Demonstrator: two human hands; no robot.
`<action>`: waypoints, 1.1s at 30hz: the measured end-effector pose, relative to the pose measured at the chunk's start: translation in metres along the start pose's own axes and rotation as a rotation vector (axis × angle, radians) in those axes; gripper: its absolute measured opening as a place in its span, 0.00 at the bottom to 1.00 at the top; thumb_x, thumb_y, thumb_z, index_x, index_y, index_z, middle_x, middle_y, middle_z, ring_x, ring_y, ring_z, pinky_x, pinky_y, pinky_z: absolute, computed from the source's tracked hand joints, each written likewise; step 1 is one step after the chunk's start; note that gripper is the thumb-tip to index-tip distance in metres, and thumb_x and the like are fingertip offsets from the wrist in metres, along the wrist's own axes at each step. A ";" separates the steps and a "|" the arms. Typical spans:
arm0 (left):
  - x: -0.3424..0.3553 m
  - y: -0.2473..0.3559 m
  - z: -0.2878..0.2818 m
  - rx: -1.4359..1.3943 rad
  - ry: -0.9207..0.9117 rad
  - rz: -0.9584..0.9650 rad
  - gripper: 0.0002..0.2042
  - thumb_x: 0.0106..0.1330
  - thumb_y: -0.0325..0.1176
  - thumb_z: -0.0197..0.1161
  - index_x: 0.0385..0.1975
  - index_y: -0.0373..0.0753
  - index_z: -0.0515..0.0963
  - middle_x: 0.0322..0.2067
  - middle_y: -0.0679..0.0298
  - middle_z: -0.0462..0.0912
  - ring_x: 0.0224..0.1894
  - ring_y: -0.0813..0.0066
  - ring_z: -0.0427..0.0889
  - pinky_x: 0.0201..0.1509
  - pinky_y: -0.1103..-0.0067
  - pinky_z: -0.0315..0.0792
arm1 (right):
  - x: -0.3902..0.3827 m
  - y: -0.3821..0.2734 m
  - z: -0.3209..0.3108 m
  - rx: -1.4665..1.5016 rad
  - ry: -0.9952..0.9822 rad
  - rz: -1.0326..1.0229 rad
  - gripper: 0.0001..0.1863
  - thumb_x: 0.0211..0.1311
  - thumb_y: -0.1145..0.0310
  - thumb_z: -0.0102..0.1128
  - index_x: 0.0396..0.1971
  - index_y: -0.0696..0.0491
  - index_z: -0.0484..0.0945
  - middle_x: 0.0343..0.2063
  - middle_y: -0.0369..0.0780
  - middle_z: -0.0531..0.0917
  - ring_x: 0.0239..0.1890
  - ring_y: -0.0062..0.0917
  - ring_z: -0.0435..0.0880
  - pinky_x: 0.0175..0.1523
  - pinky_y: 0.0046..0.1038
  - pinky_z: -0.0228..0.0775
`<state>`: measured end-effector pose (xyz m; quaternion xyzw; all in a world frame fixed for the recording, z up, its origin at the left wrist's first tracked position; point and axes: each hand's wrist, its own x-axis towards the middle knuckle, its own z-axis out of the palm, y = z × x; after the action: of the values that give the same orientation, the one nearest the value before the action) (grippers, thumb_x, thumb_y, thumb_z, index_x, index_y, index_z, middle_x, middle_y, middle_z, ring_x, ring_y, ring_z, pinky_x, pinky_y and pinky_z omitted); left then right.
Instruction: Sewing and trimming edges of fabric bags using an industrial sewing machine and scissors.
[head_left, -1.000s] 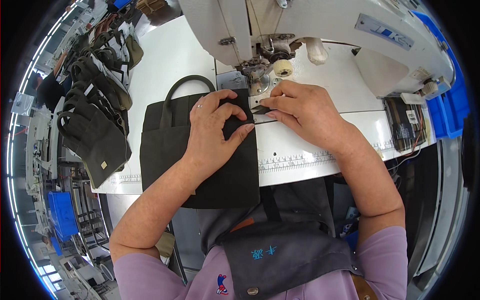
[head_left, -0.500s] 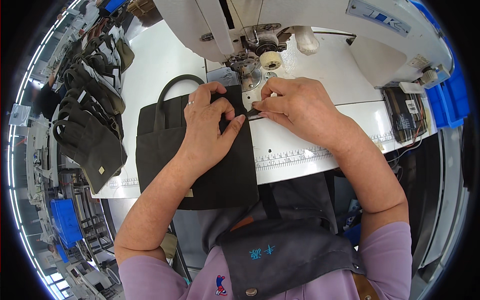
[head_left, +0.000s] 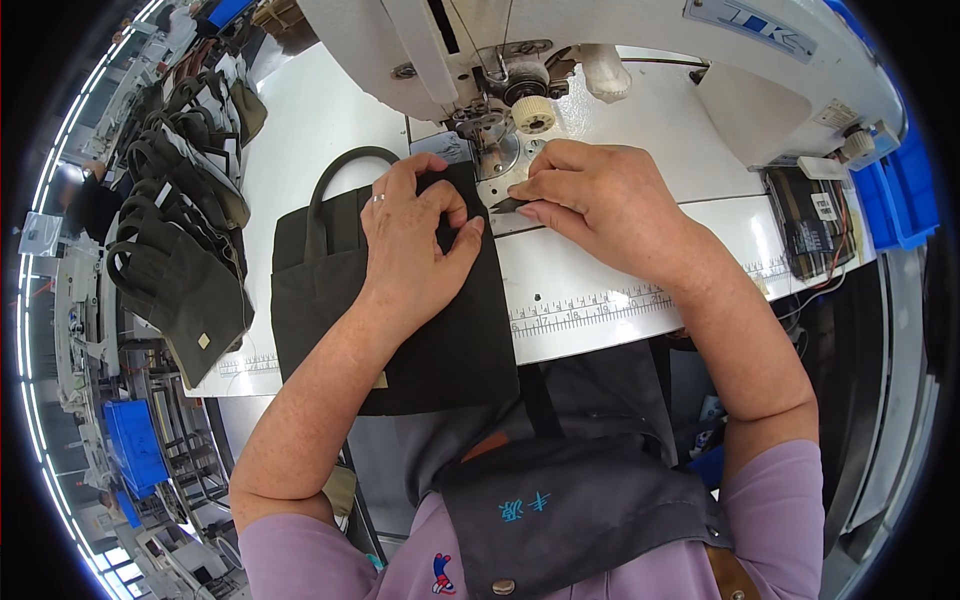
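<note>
A dark olive fabric bag (head_left: 440,350) with a looped handle (head_left: 318,215) lies flat at the front of the white sewing table, its lower edge hanging over the front. On its upper right part rests my left hand (head_left: 415,235), ring on one finger, thumb and fingers pinching the cloth near the right edge. My right hand (head_left: 600,205) is closed just right of that edge. Between its thumb and fingertips is a small dark pointed piece (head_left: 508,205), its tip toward the bag; its kind is unclear. Just beyond both hands stands the sewing machine's needle area (head_left: 490,130).
The white sewing machine (head_left: 640,25) arches over the table's far side. A ruler strip (head_left: 590,312) runs along the front edge. Several similar olive bags (head_left: 185,290) are piled at the left. At the right are a dark striped bundle (head_left: 805,225) with wires and blue bins (head_left: 900,200).
My right hand has shifted slightly up, and the dark pointed piece in its fingers now shows more plainly. My left hand keeps its place on the bag.
</note>
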<state>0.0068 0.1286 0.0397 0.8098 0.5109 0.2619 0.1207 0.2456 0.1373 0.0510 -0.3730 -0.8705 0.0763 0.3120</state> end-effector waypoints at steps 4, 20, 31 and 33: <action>0.009 -0.007 0.004 0.016 0.050 -0.038 0.07 0.58 0.33 0.70 0.28 0.41 0.78 0.60 0.56 0.73 0.63 0.53 0.69 0.65 0.56 0.58 | 0.000 -0.002 0.005 -0.050 0.003 -0.041 0.08 0.59 0.66 0.71 0.36 0.51 0.87 0.33 0.35 0.84 0.31 0.31 0.85 0.35 0.32 0.77; -0.009 0.002 -0.013 0.175 0.101 0.269 0.06 0.63 0.30 0.67 0.39 0.40 0.85 0.60 0.57 0.77 0.65 0.53 0.73 0.69 0.55 0.63 | 0.002 -0.004 0.013 -0.214 0.013 -0.107 0.07 0.57 0.66 0.71 0.34 0.49 0.86 0.33 0.33 0.82 0.29 0.30 0.84 0.33 0.33 0.77; 0.005 -0.007 -0.003 -0.021 0.017 0.148 0.10 0.67 0.31 0.65 0.46 0.39 0.84 0.57 0.57 0.81 0.63 0.54 0.78 0.71 0.45 0.63 | 0.008 -0.002 0.017 -0.233 0.098 -0.030 0.08 0.58 0.62 0.69 0.31 0.50 0.85 0.30 0.34 0.80 0.29 0.29 0.85 0.32 0.34 0.77; 0.011 -0.010 -0.001 -0.020 0.028 0.138 0.10 0.67 0.30 0.65 0.46 0.40 0.84 0.57 0.58 0.82 0.61 0.55 0.80 0.73 0.48 0.62 | 0.009 0.001 0.019 -0.264 0.099 0.007 0.09 0.59 0.61 0.69 0.32 0.50 0.85 0.31 0.34 0.81 0.29 0.30 0.85 0.33 0.34 0.77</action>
<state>0.0025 0.1430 0.0396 0.8381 0.4529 0.2860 0.1032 0.2298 0.1464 0.0397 -0.4170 -0.8552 -0.0563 0.3027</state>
